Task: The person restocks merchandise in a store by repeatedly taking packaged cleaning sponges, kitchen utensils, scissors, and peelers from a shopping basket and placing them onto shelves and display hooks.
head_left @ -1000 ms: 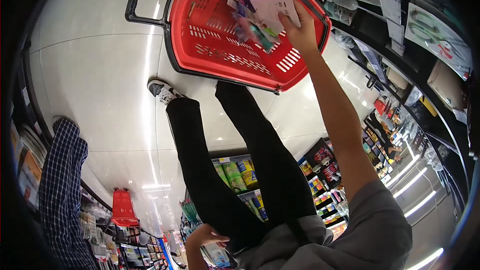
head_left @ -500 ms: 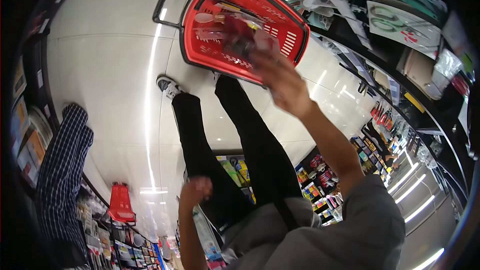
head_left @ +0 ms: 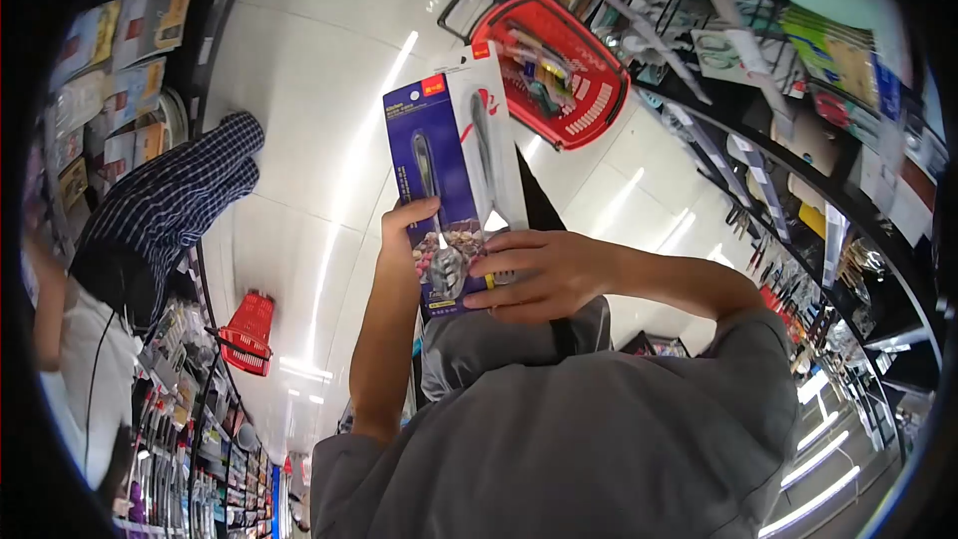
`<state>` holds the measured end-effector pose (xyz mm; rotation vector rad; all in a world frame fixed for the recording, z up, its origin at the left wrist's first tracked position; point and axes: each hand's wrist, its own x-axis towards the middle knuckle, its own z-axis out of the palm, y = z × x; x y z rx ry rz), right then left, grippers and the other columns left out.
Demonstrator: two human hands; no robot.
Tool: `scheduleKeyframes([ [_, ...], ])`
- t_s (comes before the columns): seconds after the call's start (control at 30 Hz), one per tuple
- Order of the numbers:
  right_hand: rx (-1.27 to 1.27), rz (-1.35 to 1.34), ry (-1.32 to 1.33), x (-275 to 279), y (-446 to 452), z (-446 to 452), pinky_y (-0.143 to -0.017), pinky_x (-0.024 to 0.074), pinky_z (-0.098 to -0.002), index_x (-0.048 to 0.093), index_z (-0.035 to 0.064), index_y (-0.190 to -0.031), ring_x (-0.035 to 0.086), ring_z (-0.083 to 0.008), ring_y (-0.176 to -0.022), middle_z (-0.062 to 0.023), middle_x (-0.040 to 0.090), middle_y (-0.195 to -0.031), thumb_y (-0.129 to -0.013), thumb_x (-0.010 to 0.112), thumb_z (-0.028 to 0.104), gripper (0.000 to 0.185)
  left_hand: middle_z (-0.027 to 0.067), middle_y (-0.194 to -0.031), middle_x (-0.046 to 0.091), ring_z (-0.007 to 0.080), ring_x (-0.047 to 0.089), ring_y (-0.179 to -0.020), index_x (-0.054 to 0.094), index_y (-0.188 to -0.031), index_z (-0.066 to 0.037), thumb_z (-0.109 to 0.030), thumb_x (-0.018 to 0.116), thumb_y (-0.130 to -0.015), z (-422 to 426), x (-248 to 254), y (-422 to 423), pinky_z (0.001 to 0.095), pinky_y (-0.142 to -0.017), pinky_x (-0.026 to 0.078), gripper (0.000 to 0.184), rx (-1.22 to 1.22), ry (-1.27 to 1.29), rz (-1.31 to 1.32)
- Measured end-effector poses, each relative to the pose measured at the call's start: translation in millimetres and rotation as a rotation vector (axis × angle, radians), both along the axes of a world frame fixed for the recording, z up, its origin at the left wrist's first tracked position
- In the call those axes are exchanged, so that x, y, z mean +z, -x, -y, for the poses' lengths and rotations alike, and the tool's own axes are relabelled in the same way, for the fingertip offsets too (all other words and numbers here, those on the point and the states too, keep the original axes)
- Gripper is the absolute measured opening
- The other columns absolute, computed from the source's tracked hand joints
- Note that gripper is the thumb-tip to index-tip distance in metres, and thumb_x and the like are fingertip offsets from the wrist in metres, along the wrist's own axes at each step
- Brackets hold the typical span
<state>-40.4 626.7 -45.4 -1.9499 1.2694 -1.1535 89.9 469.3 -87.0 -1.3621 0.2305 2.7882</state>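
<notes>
Clock centered on blue pack [head_left: 449,175], 12 = top of view. Open: floor [head_left: 309,110] 9–11, bounded by a person's checked trouser legs [head_left: 185,190] at 9, left rack [head_left: 200,55] at 10. Floor gap at 3, between near basket [head_left: 574,135] (1–2) and right forearm [head_left: 669,279] (4). Torso [head_left: 559,429] blocks 5, left forearm [head_left: 384,349] 7, far basket [head_left: 251,324] 8. White pack [head_left: 502,145] overlaps near basket's left end in view; right end uncovered. Right rack [head_left: 798,155] walls off 2–3, farther out.

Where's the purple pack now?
Head view, just left of centre: in the left hand, right hand at its lower edge, white pack on the right of the purple pack.
</notes>
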Motion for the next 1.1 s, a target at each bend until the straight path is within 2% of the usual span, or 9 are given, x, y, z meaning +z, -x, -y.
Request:
scheduleKeyframes([
  [0.17,0.098,0.044,0.037,49,-7,14,-0.091,0.0460,-0.0443,0.061,0.0082,-0.088,0.050,-0.0282,-0.113,-0.0047,0.057,-0.121,-0.072,0.069,0.015,0.020,0.0178,-0.100,0.064,0.0281,0.066,-0.082,0.051,-0.118,0.005,-0.002,0.059,-0.065,9,45,-12,0.0383,-0.072,0.056,0.054,0.045,0.103,-0.138],
  [0.27,0.102,0.104,0.005,81,-5,22,-0.093,0.0438,-0.0433,0.061,0.0071,-0.093,0.048,-0.0309,-0.117,-0.0073,0.056,-0.123,-0.066,0.065,0.002,0.027,0.0172,-0.099,0.064,0.0276,0.065,-0.083,0.053,-0.114,0.004,0.001,0.059,-0.067,15,60,-29,0.0389,-0.074,0.055,0.048,0.052,0.172,-0.165],
  [0.4,0.040,0.082,-0.228,130,7,26,-0.099,0.0389,-0.0440,0.060,0.0034,-0.104,0.043,-0.0378,-0.122,-0.0145,0.052,-0.124,-0.050,0.043,-0.010,0.058,0.0142,-0.097,0.064,0.0262,0.065,-0.086,0.051,-0.113,0.003,0.004,0.061,-0.068,14,70,-46,0.0381,-0.076,0.055,0.046,0.166,0.318,-0.044],
  [0.5,-0.265,0.221,-0.208,117,4,25,-0.099,0.0391,-0.0420,0.053,0.0026,-0.116,0.046,-0.0344,-0.121,-0.0141,0.049,-0.128,-0.060,0.047,-0.012,0.058,0.0133,-0.100,0.062,0.0247,0.064,-0.090,0.049,-0.116,0.002,0.009,0.061,-0.070,22,97,-53,0.0374,-0.079,0.054,0.049,0.208,0.406,-0.180],
  [0.57,-0.574,0.854,-0.368,103,-13,29,-0.096,0.0416,-0.0374,0.042,0.0024,-0.126,0.049,-0.0271,-0.116,-0.0121,0.046,-0.129,-0.076,0.054,-0.006,0.052,0.0135,-0.104,0.062,0.0240,0.064,-0.091,0.047,-0.119,0.001,0.014,0.060,-0.071,25,105,-55,0.0391,-0.083,0.053,0.052,0.220,0.418,-0.266],
  [0.73,-0.614,0.850,-0.326,85,-54,67,-0.085,0.0457,-0.0298,0.039,-0.0003,-0.126,0.054,-0.0189,-0.105,-0.0126,0.052,-0.116,-0.085,0.063,0.010,0.048,0.0113,-0.102,0.063,0.0204,0.064,-0.091,0.051,-0.116,0.001,0.010,0.067,-0.072,27,134,-55,0.0341,-0.081,0.052,0.048,0.003,0.722,-0.260],
  [0.87,-0.745,0.442,-0.281,94,-64,86,-0.085,0.0452,-0.0274,0.047,-0.0012,-0.118,0.056,-0.0133,-0.100,-0.0103,0.058,-0.105,-0.082,0.066,0.008,0.042,0.0075,-0.099,0.065,0.0140,0.062,-0.088,0.058,-0.109,0.002,0.005,0.070,-0.074,29,147,-64,0.0284,-0.079,0.050,0.037,-0.138,0.975,-0.230],
  [0.93,-0.661,0.898,-0.186,93,-71,93,-0.086,0.0456,-0.0274,0.048,-0.0007,-0.118,0.057,-0.0132,-0.098,-0.0081,0.059,-0.105,-0.081,0.066,0.003,0.042,0.0080,-0.099,0.065,0.0139,0.062,-0.086,0.058,-0.110,0.003,0.002,0.067,-0.079,36,141,-70,0.0277,-0.077,0.051,0.032,-0.137,0.945,-0.195],
  [1.1,-0.723,1.029,-0.208,92,-81,104,-0.084,0.0493,-0.0296,0.045,0.0006,-0.123,0.059,-0.0141,-0.096,-0.0077,0.059,-0.109,-0.083,0.062,0.001,0.043,0.0092,-0.098,0.064,0.0144,0.062,-0.084,0.057,-0.109,0.003,-0.016,0.058,-0.091,56,139,-81,0.0275,-0.072,0.051,0.026,0.008,0.838,-0.200],
])
